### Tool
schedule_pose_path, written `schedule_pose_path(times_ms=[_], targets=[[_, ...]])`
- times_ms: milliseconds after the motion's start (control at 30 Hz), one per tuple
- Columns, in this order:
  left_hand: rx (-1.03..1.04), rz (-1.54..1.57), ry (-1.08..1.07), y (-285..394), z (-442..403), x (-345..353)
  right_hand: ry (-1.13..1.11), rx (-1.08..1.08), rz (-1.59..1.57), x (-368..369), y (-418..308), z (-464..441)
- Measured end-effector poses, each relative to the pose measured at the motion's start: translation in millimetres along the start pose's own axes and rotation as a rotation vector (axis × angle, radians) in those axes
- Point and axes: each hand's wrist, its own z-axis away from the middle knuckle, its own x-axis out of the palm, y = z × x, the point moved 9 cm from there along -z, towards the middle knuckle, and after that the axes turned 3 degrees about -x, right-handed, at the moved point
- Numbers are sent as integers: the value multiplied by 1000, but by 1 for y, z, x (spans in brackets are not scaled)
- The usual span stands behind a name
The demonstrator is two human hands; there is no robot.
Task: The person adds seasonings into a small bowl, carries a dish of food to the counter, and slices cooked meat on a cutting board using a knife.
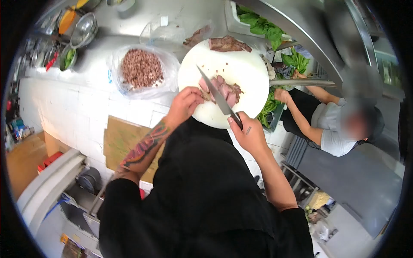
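Observation:
A round white cutting board (pixel 254 69) lies on the steel counter in front of me. In its middle sits a heap of sliced pinkish meat (pixel 231 98), with small crumbs around it. My right hand (pixel 249 131) is wrapped round the dark handle of a kitchen knife (pixel 218 95); the blade slants up and left over the slices. At the left side of the heap, my left hand (pixel 187 103) has its fingers curled together against the meat's edge. A larger browned piece of meat (pixel 229 44) rests at the board's far rim.
Diced meat (pixel 141 69) fills a clear plastic bag (pixel 165 81) left of the board. Metal bowls (pixel 84 30) stand farther left. A white tub (pixel 234 19) of leafy greens is beyond the board. At right, a co-worker (pixel 333 116) handles greens. Flattened cardboard (pixel 118 139) covers some floor tiles.

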Motion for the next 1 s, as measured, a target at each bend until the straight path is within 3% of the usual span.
schedule_pose_path(times_ms=[100,400,533,600,733,867,933,1000], targets=[[63,-81,53,9,-2,-4,83,-75,-40,12,1,3],[108,-104,63,11,-1,0,166,-13,-190,-4,7,11],[66,-114,33,11,-4,0,482,-98,218,-46,36,8],[101,-98,44,19,-6,-1,486,-81,296,-47,65,3],[-32,-73,-26,20,-15,-3,505,-136,399,-39,103,1],[-13,-147,-76,28,-22,-1,615,-256,323,-43,64,-6],[110,-288,-141,38,-23,5,582,-385,168,-31,23,-22],[56,-265,-159,33,-24,7,574,-444,104,-18,0,-38]])
